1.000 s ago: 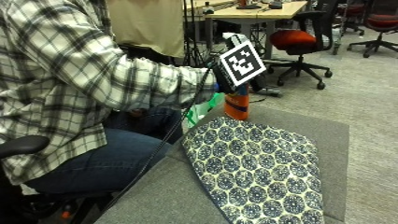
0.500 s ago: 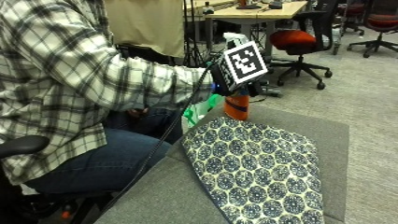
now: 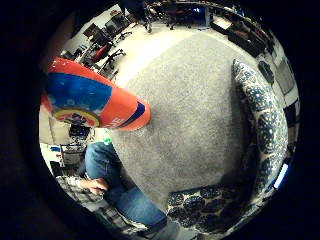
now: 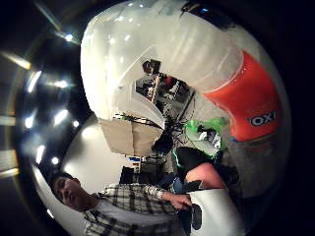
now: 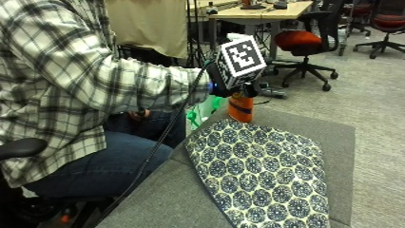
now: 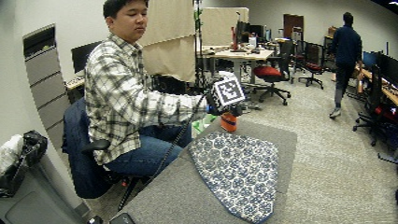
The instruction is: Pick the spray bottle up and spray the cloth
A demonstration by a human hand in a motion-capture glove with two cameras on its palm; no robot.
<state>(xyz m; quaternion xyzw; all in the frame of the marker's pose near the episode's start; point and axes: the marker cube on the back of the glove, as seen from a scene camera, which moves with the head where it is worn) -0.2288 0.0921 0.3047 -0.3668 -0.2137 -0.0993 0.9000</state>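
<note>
Person in a plaid shirt [image 5: 70,90] seated at left, gloved right hand [image 5: 218,84] gripping the orange spray bottle [image 5: 240,107], bottle raised above the far edge of the grey table [image 5: 335,137], patterned blue and white cloth [image 5: 265,175] spread flat below and beside it

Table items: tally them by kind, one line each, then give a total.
Spray bottle: 1, orange, at the gloved right hand, by the table's far edge.
Cloth: 1, patterned blue and white, spread flat on the table.
Total: 2
</note>
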